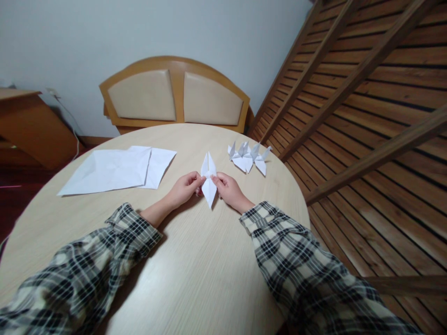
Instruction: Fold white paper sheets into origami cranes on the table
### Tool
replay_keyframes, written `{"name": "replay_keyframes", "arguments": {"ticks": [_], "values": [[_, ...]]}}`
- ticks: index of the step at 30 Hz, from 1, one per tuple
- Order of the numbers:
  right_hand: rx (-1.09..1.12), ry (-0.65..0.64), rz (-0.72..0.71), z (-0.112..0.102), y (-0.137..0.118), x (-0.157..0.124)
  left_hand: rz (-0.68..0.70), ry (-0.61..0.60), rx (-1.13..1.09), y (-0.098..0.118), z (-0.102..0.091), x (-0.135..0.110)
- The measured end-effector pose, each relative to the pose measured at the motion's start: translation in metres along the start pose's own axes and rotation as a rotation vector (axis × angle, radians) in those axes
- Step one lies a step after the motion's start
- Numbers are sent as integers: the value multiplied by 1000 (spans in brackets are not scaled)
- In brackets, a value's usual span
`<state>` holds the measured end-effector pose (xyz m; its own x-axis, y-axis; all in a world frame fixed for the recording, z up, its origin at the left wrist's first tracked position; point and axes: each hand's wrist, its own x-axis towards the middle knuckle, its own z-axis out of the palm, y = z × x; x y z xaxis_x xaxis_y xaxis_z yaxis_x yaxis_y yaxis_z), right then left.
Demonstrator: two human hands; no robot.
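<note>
A small white folded paper piece [208, 181], pointed at both ends, is held over the round wooden table [195, 260]. My left hand [186, 188] pinches its left side at the middle. My right hand [227, 188] pinches its right side, fingertips almost meeting those of the left. Both arms wear checked sleeves and rest on the tabletop.
Folded white paper cranes [248, 157] stand just beyond my right hand. Flat white paper sheets [118, 168] lie at the table's left. A wooden chair with padded back [174, 95] stands behind the table. Slatted wooden panelling [366, 116] rises at the right.
</note>
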<state>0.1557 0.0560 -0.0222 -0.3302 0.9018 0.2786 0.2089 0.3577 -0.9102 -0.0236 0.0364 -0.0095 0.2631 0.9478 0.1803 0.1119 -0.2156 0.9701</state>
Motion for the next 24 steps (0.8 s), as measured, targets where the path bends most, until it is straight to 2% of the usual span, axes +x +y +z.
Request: {"name": "replay_keyframes", "arguments": {"ticks": [9,13,16,19,24], "values": [[99,-25,110,-1,-2,-1,48,-30,28,5,0,-3],[148,-20,82,-2,-3,0,45,-35,59,4,-1,-3],[193,-27,64,-2,-2,1,34,-74,111,6,0,-4],[234,-34,107,-1,-2,1,18,-118,141,11,3,-5],[274,11,140,-1,-1,1,-28,-189,144,16,5,-6]]}}
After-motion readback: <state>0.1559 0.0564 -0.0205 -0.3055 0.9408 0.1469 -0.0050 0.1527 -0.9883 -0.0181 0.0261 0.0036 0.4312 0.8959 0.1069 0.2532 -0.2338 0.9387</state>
